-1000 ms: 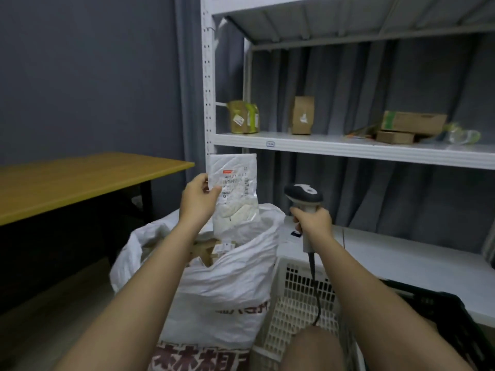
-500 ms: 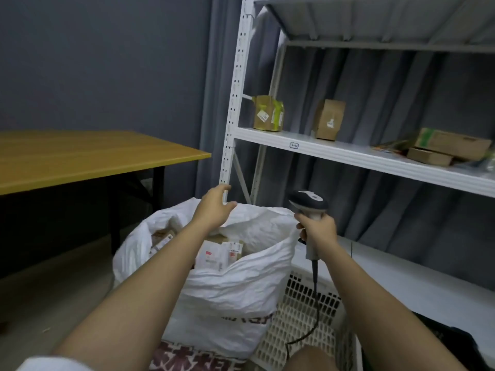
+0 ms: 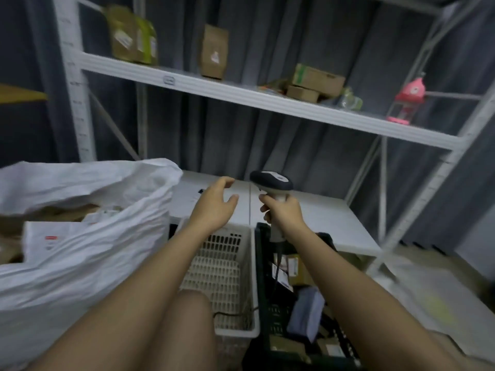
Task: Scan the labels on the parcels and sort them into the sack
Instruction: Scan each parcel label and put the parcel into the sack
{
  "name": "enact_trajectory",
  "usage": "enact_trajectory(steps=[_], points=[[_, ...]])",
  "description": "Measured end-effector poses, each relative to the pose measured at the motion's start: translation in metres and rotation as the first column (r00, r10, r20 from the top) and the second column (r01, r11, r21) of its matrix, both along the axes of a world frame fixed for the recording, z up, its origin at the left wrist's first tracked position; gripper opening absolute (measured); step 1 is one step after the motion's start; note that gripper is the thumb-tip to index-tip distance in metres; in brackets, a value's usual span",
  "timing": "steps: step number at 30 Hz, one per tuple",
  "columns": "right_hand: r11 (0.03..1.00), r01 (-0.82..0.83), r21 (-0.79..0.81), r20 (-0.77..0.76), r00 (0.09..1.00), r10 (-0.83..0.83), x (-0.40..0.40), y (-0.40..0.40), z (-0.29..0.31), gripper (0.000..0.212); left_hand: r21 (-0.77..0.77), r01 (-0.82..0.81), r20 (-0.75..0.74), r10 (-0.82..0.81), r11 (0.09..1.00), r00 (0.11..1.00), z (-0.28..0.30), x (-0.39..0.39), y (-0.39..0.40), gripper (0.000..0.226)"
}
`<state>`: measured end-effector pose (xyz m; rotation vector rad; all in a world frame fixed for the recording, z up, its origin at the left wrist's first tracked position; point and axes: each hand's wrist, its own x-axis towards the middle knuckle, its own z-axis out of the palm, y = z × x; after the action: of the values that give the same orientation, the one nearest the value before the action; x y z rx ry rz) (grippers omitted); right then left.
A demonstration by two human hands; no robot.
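Nothing is held in the left hand (image 3: 214, 207); its fingers are loose and a little curled as it hangs over the white basket (image 3: 227, 277). The right hand (image 3: 281, 214) is wrapped tight round the handle of the scanner (image 3: 272, 183). The big white sack (image 3: 88, 253) sits at the left, soft and floppy, with its mouth wide open. It looks bulky, so it is best left where it stands. Inside it lies a white parcel (image 3: 45, 243) with a red mark. The black crate (image 3: 270, 290) on the right holds more parcels (image 3: 306, 314). They look small and light. The pale bag there seems soft and maybe slippery, so I would pinch it by an edge. The little brown boxes look stiff, so I would hold them by their sides.
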<state>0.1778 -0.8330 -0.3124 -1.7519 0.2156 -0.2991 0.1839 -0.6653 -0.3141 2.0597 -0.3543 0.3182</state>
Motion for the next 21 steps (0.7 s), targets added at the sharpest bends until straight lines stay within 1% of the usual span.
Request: enact_trajectory(steps=[4,8,10,15,19,21], points=[[0.989,0.145,0.007,-0.062,0.988,-0.144,-0.027,-0.071,-0.032,0.009,0.031,0.139,-0.096,-0.135,0.99,0.986,-0.039,0.005,-0.062,0.038],[0.963,0.268,0.036,-0.144,0.955,-0.261,-0.053,-0.135,-0.073,0.016,0.05,0.267,-0.219,-0.251,0.962,0.943,-0.082,0.003,-0.117,0.037],[0.946,0.321,0.05,-0.172,0.936,-0.308,-0.066,-0.16,-0.09,0.016,0.062,0.314,-0.276,-0.286,0.947,0.918,-0.107,0.003,-0.142,0.038],[0.936,0.349,0.043,-0.247,0.911,-0.329,-0.09,-0.206,-0.127,0.016,0.075,0.404,-0.424,-0.338,0.911,0.84,-0.172,-0.002,-0.194,0.033],[0.921,0.381,0.087,-0.294,0.892,-0.342,-0.098,-0.236,-0.148,0.021,0.054,0.444,-0.538,-0.348,0.894,0.767,-0.218,-0.006,-0.226,0.027],[0.922,0.375,0.096,-0.31,0.891,-0.33,-0.099,-0.25,-0.154,0.023,0.059,0.454,-0.567,-0.345,0.889,0.748,-0.235,-0.008,-0.24,0.03]])
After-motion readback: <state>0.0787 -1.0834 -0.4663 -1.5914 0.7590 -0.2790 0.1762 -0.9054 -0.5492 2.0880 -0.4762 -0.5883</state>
